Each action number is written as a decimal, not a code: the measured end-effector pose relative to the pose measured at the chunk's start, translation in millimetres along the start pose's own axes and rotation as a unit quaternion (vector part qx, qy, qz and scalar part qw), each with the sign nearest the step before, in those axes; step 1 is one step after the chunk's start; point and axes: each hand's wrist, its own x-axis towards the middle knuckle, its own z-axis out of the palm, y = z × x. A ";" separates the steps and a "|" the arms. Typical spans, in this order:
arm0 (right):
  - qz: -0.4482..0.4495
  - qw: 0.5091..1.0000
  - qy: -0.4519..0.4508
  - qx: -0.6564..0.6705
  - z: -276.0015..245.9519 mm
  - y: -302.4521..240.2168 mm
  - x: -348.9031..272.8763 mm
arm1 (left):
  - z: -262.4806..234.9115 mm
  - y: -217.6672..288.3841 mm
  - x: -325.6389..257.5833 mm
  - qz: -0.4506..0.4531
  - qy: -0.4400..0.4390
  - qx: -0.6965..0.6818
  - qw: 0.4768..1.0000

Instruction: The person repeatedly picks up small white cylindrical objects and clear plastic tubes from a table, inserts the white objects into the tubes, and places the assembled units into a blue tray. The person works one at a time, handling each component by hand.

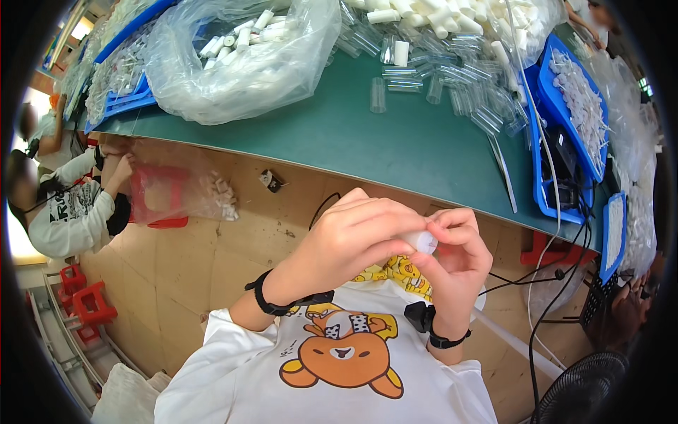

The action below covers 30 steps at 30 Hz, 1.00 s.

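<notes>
Above my lap, near the table's front edge, a short white cylinder [424,242] is held between my two hands. My left hand [357,230] is closed around its body, with the thumb below and the fingers over the top. Curled in from the other side, my right hand [460,256] pinches at the cylinder's end with thumb and fingertips. That round end faces me and shows a small darker mark at its centre. The rest of the cylinder is hidden behind my left fingers.
On the green table [304,141] lie many clear tubes [462,81] and a clear bag [240,85] of white cylinders. Blue trays [540,169] stand at the right, with metal tweezers [503,173] nearby. Cables and a black fan [586,385] are low right. Another person sits at left.
</notes>
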 end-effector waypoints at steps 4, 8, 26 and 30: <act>0.010 0.999 -0.027 -0.024 -4.1 -13.5 10.1 | 6.4 14.5 -1.0 -0.174 0.018 -0.211 0.962; 0.028 0.996 -0.083 0.003 -16.5 -18.0 22.3 | 9.1 13.3 -3.8 -0.255 0.007 -0.460 0.850; 0.107 0.954 -0.104 0.259 -10.3 4.7 29.4 | 2.9 11.1 2.3 -0.313 -0.084 -0.586 0.743; 0.105 0.952 -0.106 0.268 -11.2 7.9 31.2 | 2.3 9.5 2.7 -0.314 -0.102 -0.578 0.746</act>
